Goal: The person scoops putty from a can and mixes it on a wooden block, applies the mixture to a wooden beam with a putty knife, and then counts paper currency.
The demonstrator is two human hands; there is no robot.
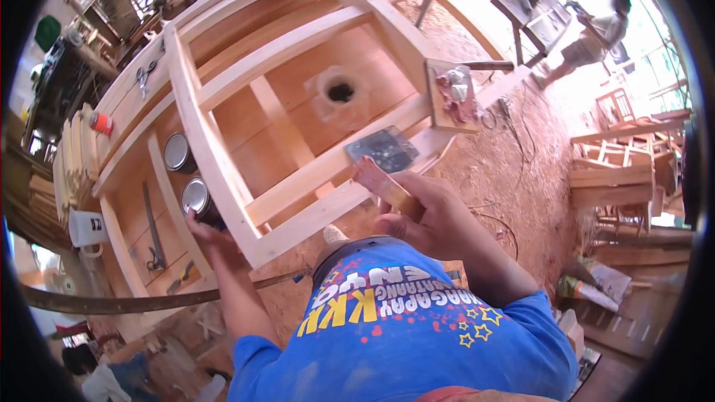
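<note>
My right hand is closed round the wooden handle of a putty knife, whose blade is smeared with pinkish paste. Beyond its tip, a dark flat plate with pale smears lies on the light wooden frame. My left hand is at the near side of a metal can with a silvery lid, its fingers against the can's edge. Just behind stands a second metal can. Part of the left hand's grip is hidden.
A board with pinkish paste and plastic sits at the frame's right corner. A hand saw lies on the lower panel beside a white pail. Another person stands at the upper right. Cords and sawdust cover the floor near stacked wooden furniture.
</note>
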